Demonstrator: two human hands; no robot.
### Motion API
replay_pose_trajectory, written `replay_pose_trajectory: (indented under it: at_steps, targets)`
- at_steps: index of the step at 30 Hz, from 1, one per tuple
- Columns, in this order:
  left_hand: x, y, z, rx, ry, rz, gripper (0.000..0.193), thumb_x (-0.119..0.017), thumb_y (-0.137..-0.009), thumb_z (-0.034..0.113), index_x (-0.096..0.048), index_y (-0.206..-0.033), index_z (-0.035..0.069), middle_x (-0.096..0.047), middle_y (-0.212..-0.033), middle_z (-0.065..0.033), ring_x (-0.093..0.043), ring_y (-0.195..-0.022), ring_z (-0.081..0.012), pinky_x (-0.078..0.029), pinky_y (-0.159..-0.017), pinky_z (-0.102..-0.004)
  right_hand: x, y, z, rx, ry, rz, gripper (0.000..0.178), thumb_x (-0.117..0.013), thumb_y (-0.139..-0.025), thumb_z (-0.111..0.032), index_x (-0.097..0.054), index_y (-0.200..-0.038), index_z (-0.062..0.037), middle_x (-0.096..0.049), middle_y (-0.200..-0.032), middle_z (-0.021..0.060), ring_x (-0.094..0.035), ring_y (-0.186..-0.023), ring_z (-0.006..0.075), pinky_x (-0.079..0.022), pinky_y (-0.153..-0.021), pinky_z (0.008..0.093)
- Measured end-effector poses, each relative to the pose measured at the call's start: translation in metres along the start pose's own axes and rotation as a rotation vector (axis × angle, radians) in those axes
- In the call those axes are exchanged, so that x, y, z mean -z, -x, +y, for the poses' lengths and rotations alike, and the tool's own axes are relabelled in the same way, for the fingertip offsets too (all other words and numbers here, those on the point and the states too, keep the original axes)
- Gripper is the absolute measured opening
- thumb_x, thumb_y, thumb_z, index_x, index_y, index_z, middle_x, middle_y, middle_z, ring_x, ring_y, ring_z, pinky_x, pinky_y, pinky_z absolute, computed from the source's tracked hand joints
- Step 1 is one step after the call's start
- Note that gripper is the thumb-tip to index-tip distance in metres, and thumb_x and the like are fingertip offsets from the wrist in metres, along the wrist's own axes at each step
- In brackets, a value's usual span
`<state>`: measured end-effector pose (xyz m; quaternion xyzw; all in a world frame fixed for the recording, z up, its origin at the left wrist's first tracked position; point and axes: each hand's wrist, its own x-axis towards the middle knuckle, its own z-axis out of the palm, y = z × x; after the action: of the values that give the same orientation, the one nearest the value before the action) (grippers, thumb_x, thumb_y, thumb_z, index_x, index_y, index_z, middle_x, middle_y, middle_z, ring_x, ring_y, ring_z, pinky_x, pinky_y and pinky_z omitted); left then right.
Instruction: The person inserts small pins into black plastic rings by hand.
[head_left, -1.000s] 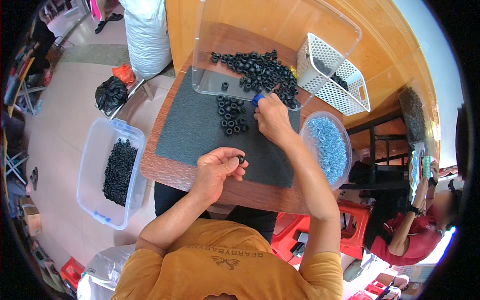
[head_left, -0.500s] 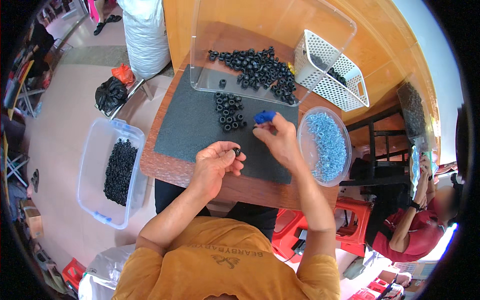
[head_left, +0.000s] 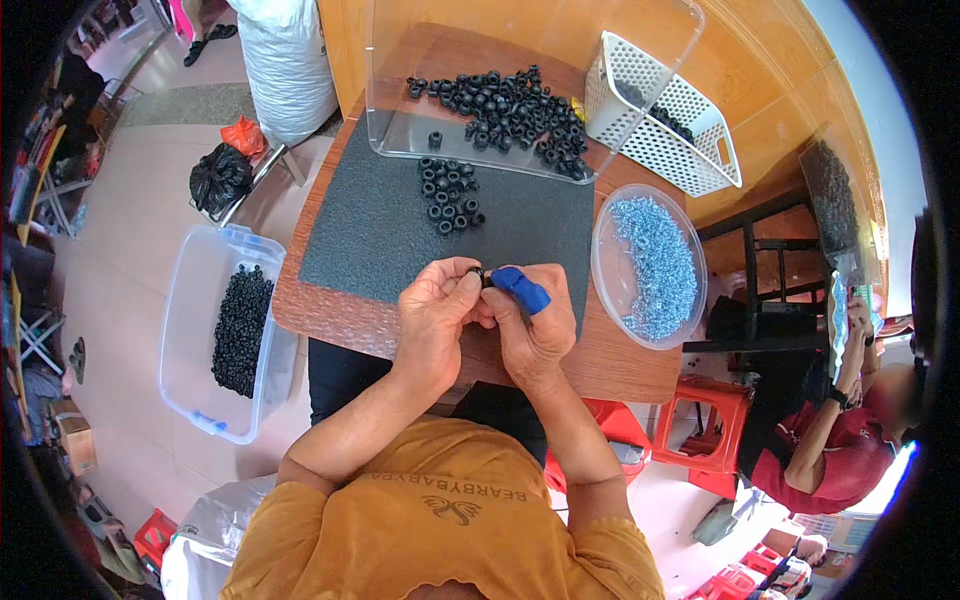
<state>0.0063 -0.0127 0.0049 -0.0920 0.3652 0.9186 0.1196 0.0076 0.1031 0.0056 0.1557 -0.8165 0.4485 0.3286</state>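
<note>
A small black ring-shaped piece [head_left: 474, 271] is held at the fingertips of the left hand [head_left: 432, 315], pinched between thumb and forefinger, above the near edge of a dark mat [head_left: 345, 225]. The right hand [head_left: 525, 325], seen a second ago at the loose black pieces [head_left: 510, 115] beyond it, has been drawn back until its fingertips are met by those of the left; by this, reaching appears to have given way to two-handed work on the held piece. A blue covering [head_left: 522, 288] is worn on a right finger. The right fingers are curled and brought together, but whether anything is gripped by them cannot be told, the tips being partly hidden. A cluster of black rings [head_left: 450, 195] is left lying on the mat, just beyond the left hand. Small blue pieces [head_left: 658, 262] are contained in a round clear tub [head_left: 613, 285], to the right of the right hand, well apart from the work
</note>
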Motion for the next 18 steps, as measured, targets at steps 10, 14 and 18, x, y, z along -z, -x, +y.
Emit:
replay_pose_trajectory:
  at_steps: [10, 14, 18]
  targets:
    - [-0.003, 0.010, -0.005, -0.181, -0.175, -0.014, 0.020, -0.055, -0.090, 0.004, -0.047, -0.107, 0.000, -0.058, -0.089, -0.0056, -0.054, -0.075, -0.0084, -0.047, -0.068, -0.0218, 0.010, 0.006, -0.017, -0.129, 0.036, 0.020, 0.020, -0.070, -0.071, 0.001, -0.062, -0.089, -0.0018, -0.062, -0.083, 0.0081, -0.057, -0.074, 0.0205, -0.045, -0.066, 0.0300]
    - [-0.004, 0.013, -0.006, -0.267, -0.220, -0.038, 0.022, -0.055, -0.090, 0.003, -0.046, -0.109, 0.000, -0.057, -0.091, -0.0048, -0.054, -0.080, -0.0080, -0.046, -0.072, -0.0217, 0.016, 0.003, -0.021, -0.236, -0.011, -0.040, 0.017, -0.069, -0.075, 0.002, -0.061, -0.089, 0.0004, -0.058, -0.081, 0.0075, -0.055, -0.072, 0.0155, -0.045, -0.066, 0.0255]
    - [-0.003, 0.013, -0.014, -0.390, -0.301, -0.041, 0.023, -0.056, -0.089, 0.001, -0.046, -0.110, 0.000, -0.056, -0.092, -0.0038, -0.054, -0.083, -0.0081, -0.046, -0.075, -0.0220, 0.015, 0.002, -0.024, -0.302, -0.065, -0.045, 0.017, -0.068, -0.075, 0.002, -0.060, -0.090, 0.0006, -0.057, -0.081, 0.0071, -0.055, -0.072, 0.0143, -0.043, -0.066, 0.0244]
